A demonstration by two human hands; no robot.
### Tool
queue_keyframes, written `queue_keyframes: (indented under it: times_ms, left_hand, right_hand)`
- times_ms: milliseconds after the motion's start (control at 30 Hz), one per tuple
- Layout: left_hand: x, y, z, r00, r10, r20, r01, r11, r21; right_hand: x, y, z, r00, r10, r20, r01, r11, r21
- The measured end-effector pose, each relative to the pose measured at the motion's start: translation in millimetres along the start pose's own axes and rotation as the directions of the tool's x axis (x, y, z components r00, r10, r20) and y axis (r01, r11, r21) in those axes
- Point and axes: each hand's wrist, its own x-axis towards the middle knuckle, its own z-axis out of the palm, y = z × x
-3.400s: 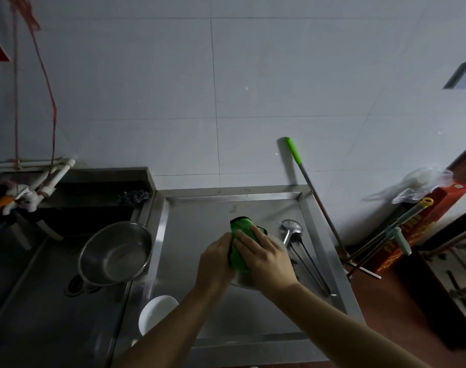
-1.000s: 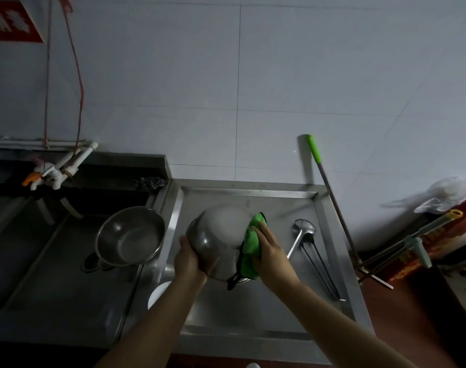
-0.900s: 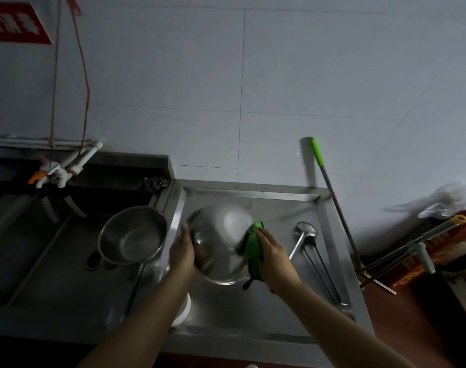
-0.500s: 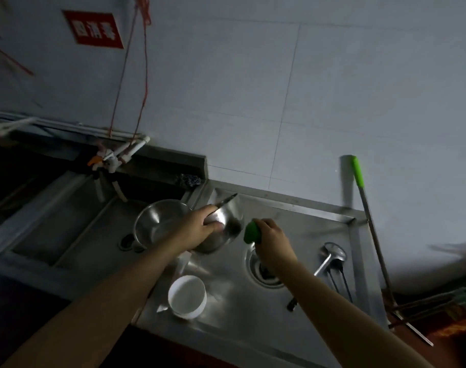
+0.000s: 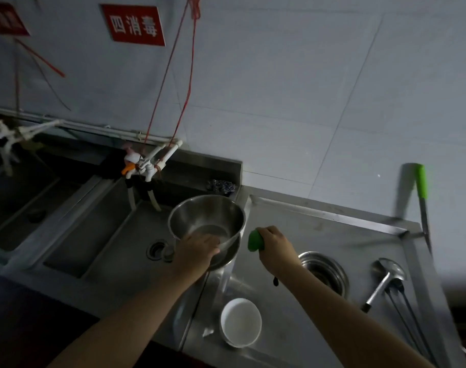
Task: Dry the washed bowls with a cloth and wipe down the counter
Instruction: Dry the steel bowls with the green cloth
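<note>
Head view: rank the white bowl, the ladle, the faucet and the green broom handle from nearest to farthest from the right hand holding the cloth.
From the right hand, which grips the green cloth:
1. White bowl, below the hand at the counter's front edge.
2. Ladle, to its right on the counter; the faucet, up-left over the sink, is too close to call.
3. Green broom handle, far right against the wall.

Being counted: two steel bowls (image 5: 206,221) nested at frame centre; one white bowl (image 5: 241,325) at lower centre; one green cloth (image 5: 253,240); two red signs (image 5: 133,24) at upper left; one ladle (image 5: 385,274) at lower right.
</note>
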Motion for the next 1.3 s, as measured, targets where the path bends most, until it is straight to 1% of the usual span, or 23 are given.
queue_keyframes:
  times_ms: [67,167,333,433,600,767,867,933,1033,1100,1233,1300]
  left_hand:
    - [-3.5,-12.1,12.2,1.000,0.006,0.027,-0.006,1.000,-0.026]
    - [-6.6,-22.9,33.0,0.998,-0.016,0.063,0.022,0.996,-0.090]
    - [-14.5,-20.5,67.6,1.000,0.019,0.017,-0.016,0.989,-0.144]
    - [-21.3,-18.8,87.7,1.000,-0.019,-0.005,0.018,0.988,-0.153]
    - [-38.9,-16.9,108.9,0.995,-0.084,0.053,0.091,0.985,-0.145]
    - [-45.2,-18.2,121.9,0.998,-0.066,0.013,0.067,0.988,-0.138]
    - [-49.2,-22.1,128.1,0.994,-0.092,0.055,0.099,0.985,-0.139]
    - [-49.9,-24.9,134.4,0.991,-0.103,0.090,0.117,0.977,-0.180]
    - [-49.8,-22.1,143.4,0.993,-0.065,0.103,0.091,0.958,-0.273]
    - [-50.7,-18.0,147.4,0.996,-0.023,0.085,0.048,0.952,-0.301]
    - [-52.5,-9.3,148.4,0.990,0.093,0.102,-0.065,0.965,-0.253]
    - [-51.7,-5.8,145.7,0.986,0.115,0.118,-0.086,0.970,-0.226]
  right_hand:
    - [6.0,-8.9,13.4,0.999,0.031,0.009,-0.031,1.000,-0.004]
    - [11.7,-15.3,29.0,0.997,0.075,0.016,-0.075,0.997,-0.020]
    - [16.8,-8.2,41.3,0.988,0.148,0.034,-0.147,0.988,-0.044]
    - [14.3,1.3,46.6,0.986,0.165,0.033,-0.163,0.985,-0.052]
    - [14.4,12.7,55.3,0.982,0.181,0.059,-0.176,0.981,-0.077]
    - [14.5,20.1,63.3,0.979,0.189,0.080,-0.183,0.980,-0.077]
    - [12.7,23.2,67.7,0.975,0.196,0.103,-0.188,0.979,-0.082]
    - [11.8,25.0,70.4,0.974,0.200,0.105,-0.193,0.979,-0.073]
    - [10.3,25.5,74.7,0.973,0.207,0.100,-0.201,0.977,-0.068]
    - [9.3,25.1,76.6,0.973,0.206,0.105,-0.199,0.977,-0.070]
    - [8.0,26.6,78.8,0.972,0.207,0.107,-0.201,0.977,-0.065]
    - [7.7,28.1,80.0,0.973,0.210,0.099,-0.205,0.977,-0.058]
